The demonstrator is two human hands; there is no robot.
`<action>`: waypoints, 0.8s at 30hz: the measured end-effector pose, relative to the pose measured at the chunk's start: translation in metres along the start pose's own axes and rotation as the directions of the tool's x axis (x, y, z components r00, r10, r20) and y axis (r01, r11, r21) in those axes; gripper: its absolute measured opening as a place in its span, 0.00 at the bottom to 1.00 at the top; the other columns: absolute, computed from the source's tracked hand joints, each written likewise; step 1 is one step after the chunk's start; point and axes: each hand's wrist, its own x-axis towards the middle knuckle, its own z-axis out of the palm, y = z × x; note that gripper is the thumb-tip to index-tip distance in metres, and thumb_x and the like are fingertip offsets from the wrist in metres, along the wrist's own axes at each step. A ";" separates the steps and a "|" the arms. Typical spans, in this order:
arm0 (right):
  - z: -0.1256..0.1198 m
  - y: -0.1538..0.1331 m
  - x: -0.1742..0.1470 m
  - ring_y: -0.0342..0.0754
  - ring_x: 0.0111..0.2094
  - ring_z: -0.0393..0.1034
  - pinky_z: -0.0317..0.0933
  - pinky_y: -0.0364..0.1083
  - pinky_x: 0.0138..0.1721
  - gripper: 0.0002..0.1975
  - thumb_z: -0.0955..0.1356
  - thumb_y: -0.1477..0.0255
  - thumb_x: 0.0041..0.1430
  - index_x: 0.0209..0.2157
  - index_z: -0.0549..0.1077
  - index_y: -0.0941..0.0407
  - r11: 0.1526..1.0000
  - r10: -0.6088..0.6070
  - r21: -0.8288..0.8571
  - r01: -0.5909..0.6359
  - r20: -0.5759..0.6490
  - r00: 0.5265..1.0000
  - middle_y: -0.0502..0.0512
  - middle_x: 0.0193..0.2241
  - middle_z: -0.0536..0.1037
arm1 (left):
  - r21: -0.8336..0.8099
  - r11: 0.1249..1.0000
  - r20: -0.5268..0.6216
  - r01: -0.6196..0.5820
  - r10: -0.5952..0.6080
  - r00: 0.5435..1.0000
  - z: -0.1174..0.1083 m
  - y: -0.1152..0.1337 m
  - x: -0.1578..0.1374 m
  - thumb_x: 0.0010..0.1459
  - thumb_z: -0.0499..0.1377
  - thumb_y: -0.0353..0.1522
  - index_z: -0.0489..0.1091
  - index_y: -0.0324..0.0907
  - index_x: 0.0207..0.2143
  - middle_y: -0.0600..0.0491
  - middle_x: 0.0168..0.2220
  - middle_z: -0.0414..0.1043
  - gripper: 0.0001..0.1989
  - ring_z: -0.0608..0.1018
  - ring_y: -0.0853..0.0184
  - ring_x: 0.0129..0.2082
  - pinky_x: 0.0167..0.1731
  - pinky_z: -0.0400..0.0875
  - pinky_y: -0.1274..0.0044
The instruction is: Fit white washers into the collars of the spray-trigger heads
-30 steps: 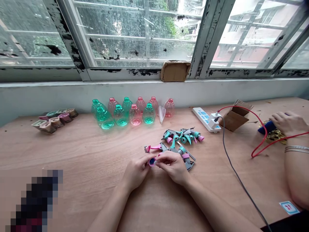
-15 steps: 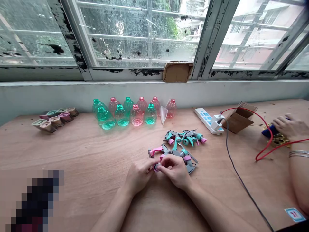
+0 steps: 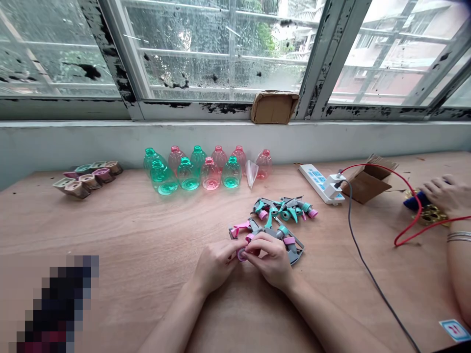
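Observation:
My left hand [image 3: 217,264] and my right hand [image 3: 274,262] meet at the middle of the table, fingers pinched around a small pink round cap [image 3: 241,254]. Its open end faces me, with something pale inside. Fingers hide part of it. Just behind my hands lies a pile of trigger spray heads [image 3: 294,252] in grey, pink and teal. A second group of spray heads [image 3: 290,212], mostly teal with pink collars, lies a little farther back.
Clear green bottles [image 3: 189,179] and pink bottles [image 3: 211,179] line the wall, beside a plastic bag [image 3: 251,174]. At left sit several small containers [image 3: 86,181]. A power strip [image 3: 320,184], cables and a cardboard box [image 3: 368,181] are at right, near another person's hand [image 3: 449,196].
The view has shifted slightly, moving the scene a little to the right. In my fingers the round cap is turned slightly; both hands keep their pinch.

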 end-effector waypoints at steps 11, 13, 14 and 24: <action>0.003 -0.002 0.002 0.46 0.31 0.75 0.72 0.45 0.34 0.09 0.70 0.72 0.57 0.42 0.74 0.55 0.960 0.171 0.213 -0.183 0.074 0.983 0.55 0.35 0.78 | 0.140 0.981 -0.094 -0.136 0.149 0.984 -0.002 0.003 0.002 0.61 0.55 0.26 0.75 0.45 0.45 0.48 0.41 0.81 0.13 0.82 0.65 0.38 0.37 0.78 0.77; 0.003 -0.002 0.002 0.47 0.32 0.75 0.72 0.46 0.36 0.09 0.70 0.71 0.58 0.42 0.75 0.55 0.950 0.174 0.247 -0.192 0.093 0.980 0.55 0.35 0.78 | 0.151 0.979 -0.097 -0.137 0.152 0.984 -0.002 0.002 0.002 0.62 0.55 0.27 0.75 0.45 0.44 0.49 0.40 0.81 0.12 0.83 0.66 0.37 0.36 0.78 0.77; 0.003 -0.001 0.001 0.47 0.32 0.75 0.72 0.46 0.36 0.09 0.70 0.71 0.59 0.42 0.75 0.55 0.948 0.176 0.250 -0.196 0.098 0.979 0.55 0.35 0.78 | 0.153 0.979 -0.097 -0.136 0.152 0.984 -0.002 0.001 0.001 0.62 0.55 0.27 0.75 0.45 0.44 0.49 0.40 0.81 0.12 0.83 0.66 0.37 0.36 0.78 0.77; 0.004 -0.001 0.000 0.46 0.33 0.74 0.71 0.45 0.36 0.08 0.68 0.74 0.59 0.41 0.75 0.56 0.952 0.185 0.232 -0.202 0.092 0.978 0.54 0.35 0.77 | 0.223 0.953 -0.093 -0.206 0.232 0.968 -0.004 0.001 0.004 0.62 0.55 0.27 0.74 0.42 0.45 0.48 0.41 0.81 0.11 0.83 0.64 0.38 0.34 0.78 0.76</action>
